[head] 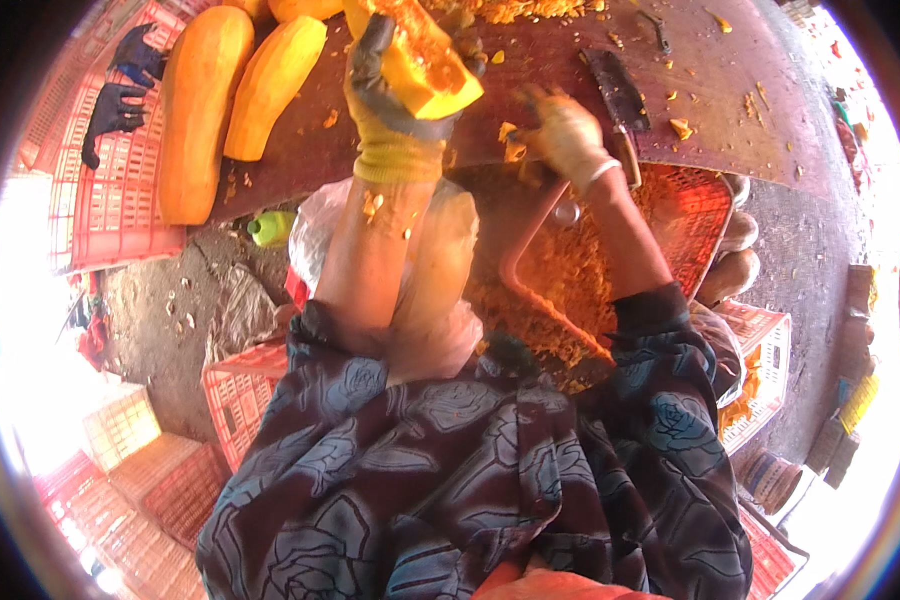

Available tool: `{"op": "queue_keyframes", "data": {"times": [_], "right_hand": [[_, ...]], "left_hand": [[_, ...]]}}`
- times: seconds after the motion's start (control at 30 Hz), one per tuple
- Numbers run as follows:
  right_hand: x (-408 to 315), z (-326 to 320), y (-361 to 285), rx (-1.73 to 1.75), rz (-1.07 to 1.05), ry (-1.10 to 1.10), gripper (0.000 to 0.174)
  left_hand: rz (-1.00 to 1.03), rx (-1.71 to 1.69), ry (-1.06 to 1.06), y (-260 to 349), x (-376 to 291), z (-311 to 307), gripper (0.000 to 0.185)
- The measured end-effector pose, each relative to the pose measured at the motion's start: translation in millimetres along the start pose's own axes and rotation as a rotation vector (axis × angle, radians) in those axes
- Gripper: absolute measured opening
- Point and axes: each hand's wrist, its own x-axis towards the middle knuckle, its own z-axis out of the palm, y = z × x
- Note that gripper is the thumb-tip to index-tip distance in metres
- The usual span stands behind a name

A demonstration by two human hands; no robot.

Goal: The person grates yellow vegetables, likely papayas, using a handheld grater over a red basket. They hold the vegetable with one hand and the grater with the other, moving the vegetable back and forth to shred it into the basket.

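My left hand, in a yellow and grey work glove, grips a cut piece of peeled pumpkin, its hollowed, seedy side facing up, above the dark red table. My right hand, in a pale glove and blurred, is over the table's near edge with its fingers spread, close to a small orange scrap. Just to its right lies a wide dark blade, with a handle at its near end. Two long peeled pumpkins lie at the left.
Below the table edge, a red plastic crate holds shredded orange pulp. Black gloves hang on a pink crate at the left. Pumpkin pulp and a small tool lie farther back. More crates stand around me.
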Motion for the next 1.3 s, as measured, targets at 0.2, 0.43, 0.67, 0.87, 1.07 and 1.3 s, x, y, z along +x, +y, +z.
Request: {"op": "queue_keyframes", "data": {"times": [0.2, 0.43, 0.67, 0.87, 1.07, 1.3], "right_hand": [[4, 29, 3, 0.135, -0.04, -0.05, 0.039], [-24, -38, 7, -0.191, -0.261, -0.284, 0.03], [-70, -68, 30, -0.099, -0.048, -0.214, 0.034], [-146, -97, 51, 0.979, 0.338, 0.227, 0.016], [-217, -64, 94, 0.976, 0.546, 0.007, 0.019], [-159, 156, 104, 0.264, 0.53, -0.003, 0.06]], "left_hand": [[0.032, 0.147, 0.016, -1, 24, -18, 0.055], [0.053, 0.336, 0.156, -13, 18, -32, 0.05], [-0.012, 0.253, 0.188, 2, 22, -34, 0.059], [0.104, 0.128, 0.171, 24, 16, -32, 0.054], [0.069, 0.074, 0.234, 6, 19, -46, 0.045], [-0.146, 0.264, 0.244, -53, 27, -58, 0.045]]}}
